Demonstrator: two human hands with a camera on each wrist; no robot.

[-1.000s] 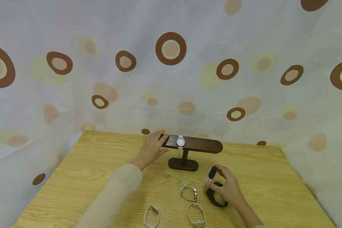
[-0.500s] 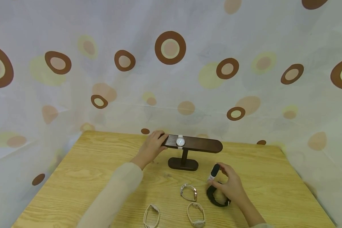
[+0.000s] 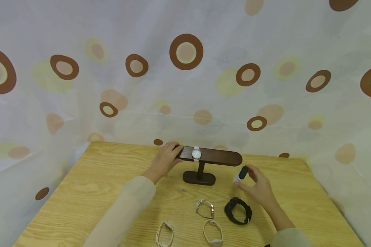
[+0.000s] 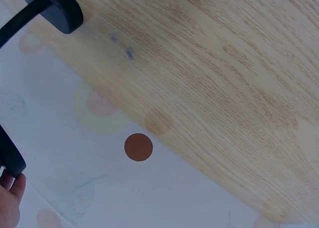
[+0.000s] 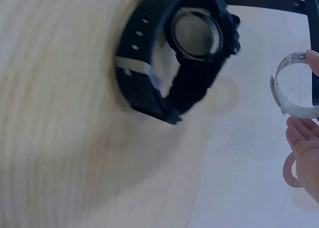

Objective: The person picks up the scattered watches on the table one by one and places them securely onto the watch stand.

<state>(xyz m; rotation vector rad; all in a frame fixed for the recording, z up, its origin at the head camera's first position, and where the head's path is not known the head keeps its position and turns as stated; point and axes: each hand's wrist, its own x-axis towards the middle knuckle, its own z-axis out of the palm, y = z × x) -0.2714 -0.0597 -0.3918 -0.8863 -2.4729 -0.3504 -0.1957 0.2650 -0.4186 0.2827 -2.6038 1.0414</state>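
My left hand (image 3: 165, 159) grips the left end of the dark wooden watch stand (image 3: 219, 156). A white-strapped watch (image 3: 196, 154) is round the stand's bar, near that hand. Between thumb and fingers my right hand (image 3: 259, 185) pinches a white fitness band with a dark oval face (image 3: 243, 172), held up just below the bar's right end. In the right wrist view the fitness band (image 5: 297, 111) shows as a closed white loop. Below the right hand a black chunky watch (image 3: 238, 211) rests on the table, its strap forming a ring.
A pale watch with a rose-gold case (image 3: 212, 210) stands on the table left of the black watch. Closer to me are a cream-strapped watch (image 3: 215, 242) and another pale band (image 3: 165, 234). A spotted curtain (image 3: 185, 103) hangs behind the wooden table (image 3: 96, 192).
My right hand has lifted the fitness band up and to the right, away from the black watch, which is now fully uncovered. The left hand stays on the stand.
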